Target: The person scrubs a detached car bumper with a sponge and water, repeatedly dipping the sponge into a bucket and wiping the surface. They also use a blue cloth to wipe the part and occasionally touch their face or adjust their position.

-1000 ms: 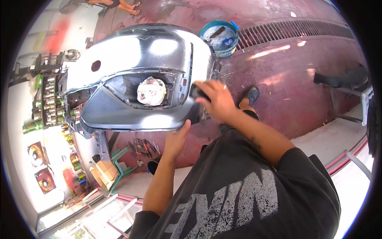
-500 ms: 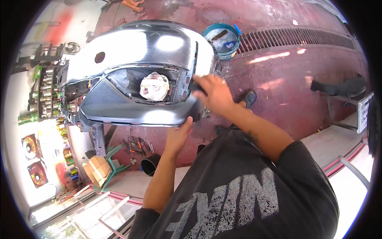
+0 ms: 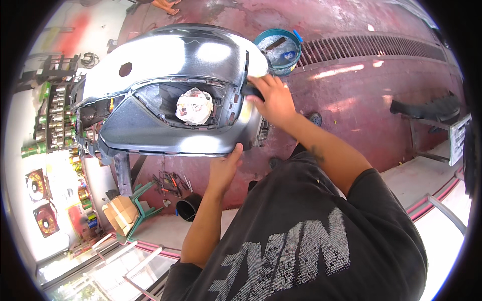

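Note:
A grey car bumper [image 3: 165, 141] fills the upper left, raised above the floor, with bright glare on its curved face. At its near edge my left hand [image 3: 225, 168] grips the rim, thumb on top and the other fingers hidden beneath. My right hand [image 3: 275, 100] is curled over a dark pad [image 3: 252, 91], pressed to the bumper's right end beside a slotted strip. The pad's exact kind cannot be made out. Inside the bumper's opening sits a crumpled white plastic bag [image 3: 195, 106], its contents unclear.
A teal bucket [image 3: 299, 55] of cloudy water stands behind the bumper, near a floor grate [image 3: 371, 46]. Tools [image 3: 172, 183], a black bucket [image 3: 189, 207] and a cardboard box [image 3: 120, 215] lie at lower left. A dark part [image 3: 427, 109] rests on a stand at right. Someone's feet show at the top.
My right hand has slid a little upward along the bumper's right end with the dark pad. My left hand keeps its grip on the near edge.

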### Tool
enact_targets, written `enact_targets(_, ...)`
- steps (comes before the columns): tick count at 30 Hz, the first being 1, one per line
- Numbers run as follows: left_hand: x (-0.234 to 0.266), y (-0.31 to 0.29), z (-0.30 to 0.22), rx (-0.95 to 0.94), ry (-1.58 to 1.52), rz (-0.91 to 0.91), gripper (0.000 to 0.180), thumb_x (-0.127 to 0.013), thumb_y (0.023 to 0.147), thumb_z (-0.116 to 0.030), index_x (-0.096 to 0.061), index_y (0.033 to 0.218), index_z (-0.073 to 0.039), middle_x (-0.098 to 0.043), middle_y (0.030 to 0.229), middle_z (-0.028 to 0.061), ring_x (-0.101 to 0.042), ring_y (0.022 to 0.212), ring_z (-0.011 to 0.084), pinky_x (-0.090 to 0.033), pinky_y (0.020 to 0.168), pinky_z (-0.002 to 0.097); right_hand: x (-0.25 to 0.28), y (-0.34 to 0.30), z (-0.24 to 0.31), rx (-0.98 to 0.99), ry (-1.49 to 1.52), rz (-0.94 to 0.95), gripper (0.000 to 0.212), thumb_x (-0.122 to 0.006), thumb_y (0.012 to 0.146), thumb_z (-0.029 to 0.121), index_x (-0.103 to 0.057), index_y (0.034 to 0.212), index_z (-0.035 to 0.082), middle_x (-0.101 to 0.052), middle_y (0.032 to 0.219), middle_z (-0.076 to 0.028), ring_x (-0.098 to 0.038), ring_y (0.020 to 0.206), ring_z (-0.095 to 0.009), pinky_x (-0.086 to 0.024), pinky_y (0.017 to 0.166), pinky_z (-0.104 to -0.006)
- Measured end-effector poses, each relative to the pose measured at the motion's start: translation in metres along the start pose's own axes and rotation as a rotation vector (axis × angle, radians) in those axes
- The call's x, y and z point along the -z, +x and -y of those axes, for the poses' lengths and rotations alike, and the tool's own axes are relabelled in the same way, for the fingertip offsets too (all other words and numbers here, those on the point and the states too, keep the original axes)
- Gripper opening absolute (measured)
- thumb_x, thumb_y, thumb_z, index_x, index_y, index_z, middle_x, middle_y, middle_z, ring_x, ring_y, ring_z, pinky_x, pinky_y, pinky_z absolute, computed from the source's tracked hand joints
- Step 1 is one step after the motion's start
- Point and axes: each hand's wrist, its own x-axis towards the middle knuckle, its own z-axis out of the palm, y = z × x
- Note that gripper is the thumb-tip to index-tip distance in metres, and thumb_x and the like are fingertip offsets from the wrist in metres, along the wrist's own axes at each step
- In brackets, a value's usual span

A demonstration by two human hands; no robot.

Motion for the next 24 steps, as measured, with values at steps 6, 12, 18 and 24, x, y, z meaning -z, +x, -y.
enact_targets(6, 0.004, 0.002, 0.009, -0.037, 0.043, -0.004, 0.045, -0.08, 0.105, -0.033, -0.071, 0.14, -0.006, -0.071, 0.129, 0.0041, -0.068, 0.111, 0.0159, -0.065, 0.082, 0.0374, -0.004, -0.003, -0.005, 0.115, -0.035, 0.032, 0.061, -0.073, 0.1, 0.043, -0.06, 0.154, 0.02, -0.068, 0.129, -0.009, -0.064, 0.118, -0.035, -0.051, 0.1, -0.0535)
enact_targets(12, -0.002, 0.0, -0.002, -0.057, -0.011, -0.027, 0.046, -0.08, 0.104, -0.033, -0.07, 0.139, -0.004, -0.072, 0.128, 0.0046, -0.068, 0.11, 0.0163, -0.065, 0.081, 0.0374, 0.003, -0.017, 0.021, 0.168, 0.051, 0.098, 0.056, -0.074, 0.101, 0.036, -0.064, 0.152, 0.014, -0.068, 0.126, -0.014, -0.063, 0.118, -0.038, -0.052, 0.101, -0.0519)
enact_targets(18, 0.001, 0.005, 0.003, -0.01, 0.009, -0.009, 0.049, -0.08, 0.104, -0.034, -0.069, 0.141, -0.002, -0.071, 0.131, 0.0068, -0.068, 0.114, 0.0174, -0.066, 0.083, 0.038, -0.001, -0.011, 0.009, 0.159, 0.033, 0.075, 0.062, -0.077, 0.098, 0.04, -0.061, 0.154, 0.017, -0.069, 0.128, -0.01, -0.064, 0.119, -0.033, -0.052, 0.1, -0.0544)
enact_targets(24, 0.001, 0.002, -0.006, 0.038, 0.03, -0.018, 0.048, -0.08, 0.104, -0.034, -0.072, 0.138, -0.001, -0.071, 0.134, 0.0076, -0.068, 0.116, 0.0178, -0.066, 0.083, 0.0391, 0.009, 0.014, -0.006, 0.053, 0.016, -0.022, 0.058, -0.077, 0.097, 0.034, -0.064, 0.151, 0.015, -0.069, 0.13, -0.013, -0.064, 0.12, -0.036, -0.052, 0.1, -0.0507)
